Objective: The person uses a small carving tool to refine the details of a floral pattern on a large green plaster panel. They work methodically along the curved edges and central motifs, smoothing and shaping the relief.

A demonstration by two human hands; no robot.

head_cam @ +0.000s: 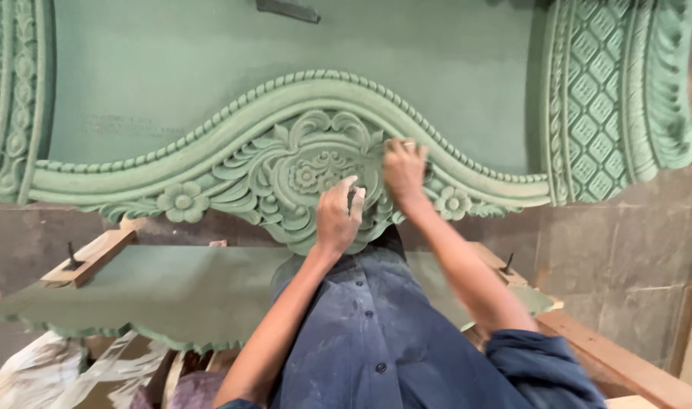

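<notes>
head view: my left hand braces the green carved panel, fingers together; my right hand presses fingers curled, clamped on something small i cannot tell; best rubbing lightly along the scrolls.

Both hands on the carved panel's lower centre scroll; left hand just below-left of right hand, near but apart; rosette just left of both; flower well left, flower just right of right hand; lattice column far right; flat board below the hands, wood block on its left end.
</notes>
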